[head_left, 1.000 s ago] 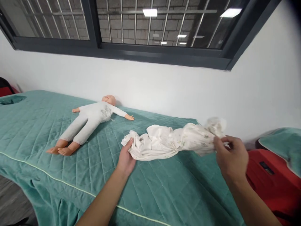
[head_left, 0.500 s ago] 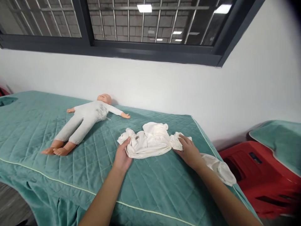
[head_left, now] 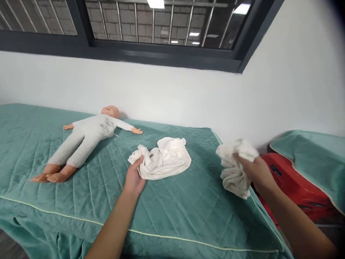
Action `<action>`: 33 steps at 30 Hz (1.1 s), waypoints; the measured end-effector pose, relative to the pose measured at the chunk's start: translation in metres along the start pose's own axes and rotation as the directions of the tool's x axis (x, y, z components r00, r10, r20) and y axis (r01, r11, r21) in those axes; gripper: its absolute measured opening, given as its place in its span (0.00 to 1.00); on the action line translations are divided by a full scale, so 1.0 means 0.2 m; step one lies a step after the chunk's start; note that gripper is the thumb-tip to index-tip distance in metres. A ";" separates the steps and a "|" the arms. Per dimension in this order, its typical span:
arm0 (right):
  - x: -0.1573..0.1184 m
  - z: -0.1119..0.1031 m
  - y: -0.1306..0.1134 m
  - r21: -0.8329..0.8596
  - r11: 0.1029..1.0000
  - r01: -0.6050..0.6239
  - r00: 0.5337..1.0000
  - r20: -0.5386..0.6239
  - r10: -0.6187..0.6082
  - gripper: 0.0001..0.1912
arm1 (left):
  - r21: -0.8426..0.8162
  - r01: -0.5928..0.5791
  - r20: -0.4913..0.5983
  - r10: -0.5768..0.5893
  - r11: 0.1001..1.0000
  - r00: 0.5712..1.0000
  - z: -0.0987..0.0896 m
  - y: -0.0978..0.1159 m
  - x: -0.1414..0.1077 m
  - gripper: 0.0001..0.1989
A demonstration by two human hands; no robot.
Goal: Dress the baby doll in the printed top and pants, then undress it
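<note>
My left hand (head_left: 135, 176) is closed on the left end of a crumpled white garment (head_left: 175, 158), thumb on top, the fabric lying on the green quilted cover. Farther right, my right hand (head_left: 256, 171) grips a bunched white cloth (head_left: 234, 165), slightly blurred, with part of it hanging below the fingers. This cloth is near the right edge of the cover and apart from the garment. To the left, a baby doll (head_left: 93, 133) in a pale suit lies on its back, arms spread, head towards the wall.
The green quilted cover (head_left: 172, 216) has a pale piped edge along its front and right. Beyond its right side stands a red plastic chair (head_left: 296, 180) with green fabric (head_left: 309, 154) over it. A white wall (head_left: 172, 97) and a dark-framed window (head_left: 161, 55) are behind.
My right hand has moved right, away from the garment, with a bunched white cloth in it. The white cloth at the right edge no longer lies there. My left hand keeps its grip.
</note>
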State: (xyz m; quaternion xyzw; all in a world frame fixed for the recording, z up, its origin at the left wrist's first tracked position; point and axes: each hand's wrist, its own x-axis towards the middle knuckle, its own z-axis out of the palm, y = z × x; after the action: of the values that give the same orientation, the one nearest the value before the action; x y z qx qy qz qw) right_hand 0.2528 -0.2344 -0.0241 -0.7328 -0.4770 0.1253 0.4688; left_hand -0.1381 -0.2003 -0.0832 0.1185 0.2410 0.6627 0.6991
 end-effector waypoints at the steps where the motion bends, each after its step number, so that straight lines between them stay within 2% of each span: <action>1: -0.01 -0.01 0.08 -0.185 0.980 0.070 0.987 0.159 -0.040 0.17 | 0.002 0.000 0.000 0.000 1.000 1.000 0.00 0.00 0.00 0.13; 2: -0.02 -0.02 0.16 -0.301 0.938 0.174 0.956 0.279 -0.088 0.17 | 0.005 0.000 0.000 0.000 1.000 1.000 0.00 0.00 0.00 0.13; 5: -0.12 -0.05 0.31 -0.415 0.818 0.398 0.891 0.387 -0.237 0.27 | 0.015 -0.006 0.003 0.006 1.000 1.000 0.00 0.00 0.00 0.12; 9: -0.24 -0.09 0.34 -0.311 0.762 0.568 0.754 0.568 -0.331 0.43 | 0.026 -0.007 0.005 0.007 1.000 1.000 -0.01 0.00 0.00 0.11; 10: -0.26 -0.10 0.35 -0.283 0.760 0.585 0.734 0.583 -0.348 0.46 | 0.028 -0.007 0.003 0.006 1.000 1.000 -0.01 -0.01 0.00 0.11; 11: -0.27 -0.10 0.36 -0.267 0.767 0.583 0.736 0.574 -0.359 0.48 | 0.029 -0.007 0.002 0.006 1.000 1.000 -0.01 -0.01 0.01 0.12; 14: -0.24 -0.07 0.41 -0.257 0.830 0.496 0.831 0.419 -0.366 0.45 | 0.036 -0.005 0.011 0.004 0.999 1.000 -0.02 -0.01 0.01 0.16; 16: -0.19 -0.02 0.43 -0.243 0.858 0.452 0.870 0.331 -0.364 0.41 | 0.044 -0.002 0.018 0.001 0.999 1.000 -0.02 -0.01 0.01 0.16; 18: -0.13 0.03 0.43 -0.229 0.857 0.462 0.869 0.310 -0.386 0.38 | 0.046 -0.001 0.023 0.000 0.999 1.000 -0.02 -0.01 0.01 0.16; 22: 0.00 0.13 0.40 -0.210 0.826 0.524 0.833 0.327 -0.446 0.33 | 0.036 -0.012 0.021 0.012 0.999 1.000 -0.02 -0.01 0.00 0.14; 24: 0.05 0.16 0.40 -0.206 0.834 0.512 0.839 0.328 -0.434 0.33 | 0.039 -0.019 0.017 0.018 0.999 1.000 -0.02 -0.01 0.00 0.12; 28: 0.10 0.18 0.44 -0.177 0.875 0.451 0.862 0.339 -0.376 0.35 | 0.048 -0.013 0.011 0.013 0.999 1.000 -0.02 -0.01 0.00 0.11; 33: 0.12 0.20 0.43 -0.166 0.862 0.479 0.859 0.291 -0.421 0.33 | 0.059 -0.004 -0.001 0.004 0.998 1.000 -0.01 -0.01 0.00 0.12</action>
State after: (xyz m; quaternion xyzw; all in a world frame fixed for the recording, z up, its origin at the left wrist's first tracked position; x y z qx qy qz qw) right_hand 0.2908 -0.2009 -0.1087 -0.6286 -0.7013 0.0443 0.3334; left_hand -0.1378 -0.2008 -0.0855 0.1391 0.2606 0.6569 0.6937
